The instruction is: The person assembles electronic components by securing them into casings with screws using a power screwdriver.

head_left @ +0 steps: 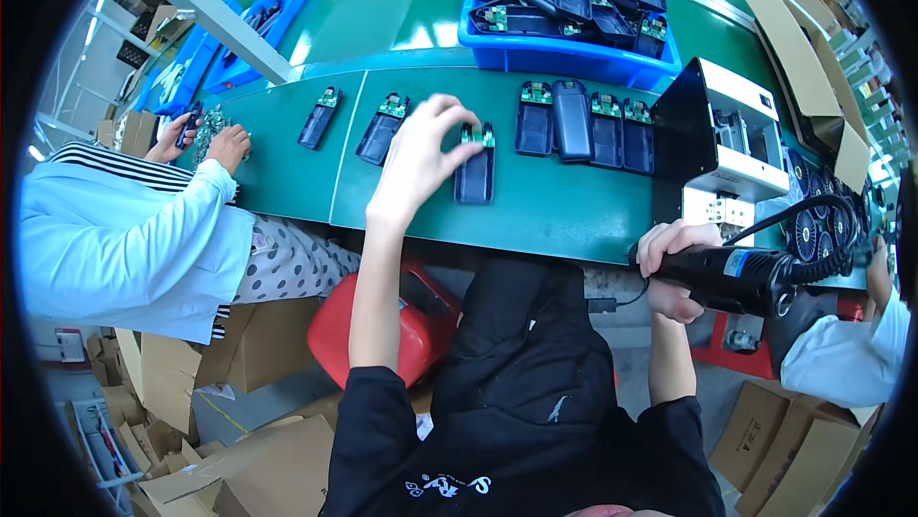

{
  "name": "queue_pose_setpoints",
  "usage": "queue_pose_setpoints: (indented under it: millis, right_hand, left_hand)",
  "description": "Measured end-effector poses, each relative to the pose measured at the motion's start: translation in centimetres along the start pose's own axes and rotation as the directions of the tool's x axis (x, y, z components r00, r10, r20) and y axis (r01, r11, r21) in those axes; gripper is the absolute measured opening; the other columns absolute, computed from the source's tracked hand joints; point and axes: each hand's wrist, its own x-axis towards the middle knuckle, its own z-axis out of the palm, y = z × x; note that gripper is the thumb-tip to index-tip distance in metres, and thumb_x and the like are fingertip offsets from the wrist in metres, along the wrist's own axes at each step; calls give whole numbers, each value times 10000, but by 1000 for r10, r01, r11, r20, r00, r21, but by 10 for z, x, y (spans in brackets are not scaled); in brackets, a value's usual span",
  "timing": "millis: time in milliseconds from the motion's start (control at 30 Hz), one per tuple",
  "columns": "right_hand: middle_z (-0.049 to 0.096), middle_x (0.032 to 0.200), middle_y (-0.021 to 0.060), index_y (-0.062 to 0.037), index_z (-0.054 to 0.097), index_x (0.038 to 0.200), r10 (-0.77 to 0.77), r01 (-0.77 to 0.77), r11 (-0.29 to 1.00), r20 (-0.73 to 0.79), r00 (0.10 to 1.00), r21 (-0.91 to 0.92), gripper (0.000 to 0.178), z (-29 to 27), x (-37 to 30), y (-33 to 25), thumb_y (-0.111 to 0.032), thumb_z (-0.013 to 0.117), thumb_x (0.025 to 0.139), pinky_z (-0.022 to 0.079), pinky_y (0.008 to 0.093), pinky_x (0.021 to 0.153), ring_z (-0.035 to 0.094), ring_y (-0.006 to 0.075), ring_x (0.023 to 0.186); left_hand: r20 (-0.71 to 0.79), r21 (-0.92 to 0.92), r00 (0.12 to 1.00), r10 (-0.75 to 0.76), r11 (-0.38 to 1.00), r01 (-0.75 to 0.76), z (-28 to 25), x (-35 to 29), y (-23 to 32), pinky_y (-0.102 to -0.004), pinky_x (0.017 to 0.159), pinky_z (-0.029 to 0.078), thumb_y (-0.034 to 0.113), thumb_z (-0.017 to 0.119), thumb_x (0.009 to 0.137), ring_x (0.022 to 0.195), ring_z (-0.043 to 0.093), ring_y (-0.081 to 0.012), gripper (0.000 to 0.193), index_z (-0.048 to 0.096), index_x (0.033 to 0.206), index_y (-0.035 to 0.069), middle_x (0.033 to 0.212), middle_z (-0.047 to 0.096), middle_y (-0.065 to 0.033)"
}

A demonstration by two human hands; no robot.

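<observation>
My left hand [421, 158] is over the green table, its thumb and index finger curved and apart beside the green circuit board [477, 135] at the top of a dark plastic housing [474, 178]. Whether the fingertips touch it I cannot tell. At the table's front edge, my right hand [672, 264] grips a black electric screwdriver [736, 278] with a coiled cord, its body lying sideways. To the right, several more housings [606, 132] stand in a row; one of them, a smooth dark cover [571, 120], shows its closed face. Another housing [383, 129] lies left of my hand.
A blue bin [574, 60] heaped with housings stands at the back. Right of the row is a black-and-white machine [732, 125]. A co-worker's hands [228, 147] work at the left, near another housing [320, 118]. A red stool [330, 330] stands below the table.
</observation>
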Motion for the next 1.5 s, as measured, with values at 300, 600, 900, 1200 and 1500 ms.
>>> queue_pose_setpoints:
  millis: [300, 600, 900, 1200, 1500]
  right_hand:
    - [512, 649, 53, -31, 425, 974, 54, -50, 997, -67, 996, 65, 820, 0, -3, 1, -755, 715, 720, 426, 233, 452, 506, 141, 505]
    - [497, 639, 53, -26, 420, 972, 44, -41, 999, -118, 992, 27, 844, 1, -2, 2, -782, 690, 714, 413, 228, 438, 485, 132, 487]
    - [492, 635, 53, -36, 417, 968, 75, -77, 997, -119, 990, -11, 843, -1, -3, -4, -800, 670, 718, 413, 245, 439, 469, 139, 478]
    - [453, 614, 11, -69, 415, 924, -128, 131, 991, -130, 983, 19, 774, -32, 46, -83, -809, 595, 784, 372, 227, 408, 429, 101, 445]
    - [425, 616, 13, -63, 432, 953, -91, 36, 968, -212, 973, -248, 747, -65, 74, -82, -798, 507, 846, 380, 240, 451, 423, 106, 454]
  left_hand:
    - [-1, -45, 958, -285, 957, 285, 52, 52, -4, -343, 674, 499, 199, 757, 838, 744, 649, -203, 366, 682, 1184, 105, 820, 649, -87]
    - [-72, -71, 983, -171, 984, 166, -22, 30, -39, -337, 809, 533, 53, 661, 886, 878, 668, -228, 414, 612, 1297, 68, 1042, 705, -88]
    - [164, -12, 983, -80, 996, 83, -53, -17, -71, -331, 873, 532, 5, 698, 832, 998, 673, -222, 381, 648, 1208, 43, 1110, 697, -105]
    - [235, -284, 964, -122, 940, 189, -32, -28, -18, -328, 902, 525, 57, 794, 751, 1030, 674, -240, 349, 693, 1081, 12, 1090, 703, -108]
    - [194, -459, 981, -3, 884, 93, 24, -24, 39, -341, 930, 517, 75, 788, 769, 1042, 667, -260, 294, 699, 1043, 15, 1111, 685, -104]
